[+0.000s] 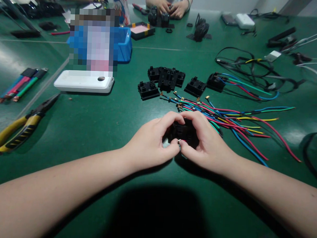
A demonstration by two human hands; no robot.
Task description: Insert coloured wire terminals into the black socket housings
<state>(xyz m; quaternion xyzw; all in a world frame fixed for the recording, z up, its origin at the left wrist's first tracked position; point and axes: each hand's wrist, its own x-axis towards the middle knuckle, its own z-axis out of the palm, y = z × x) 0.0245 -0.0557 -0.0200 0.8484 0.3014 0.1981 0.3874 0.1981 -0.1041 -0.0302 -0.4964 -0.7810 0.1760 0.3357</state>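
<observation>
Both my left hand (pixel 156 138) and my right hand (pixel 206 141) are closed around a black plastic housing (pixel 186 131), low over the green table. Its lower part is covered by my fingers. My thumbs meet at its near side, where a small shiny piece and a trace of red show between the tips; I cannot make out what it is. Just beyond, a loose bundle of coloured wires (pixel 226 119) with brass terminals fans out to the right. Several similar black housings (pixel 167 79) sit behind the wires, and one housing (pixel 216 81) has wires attached.
Yellow-and-black pliers (pixel 30 123) lie at left, near coloured wires (pixel 23 83) with black ends. A white power bank (pixel 83 81) stands before a blue bin (pixel 124 45). Black cables (pixel 243 68) are tangled at right. Across the table, another person's hands (pixel 171 9) are at work.
</observation>
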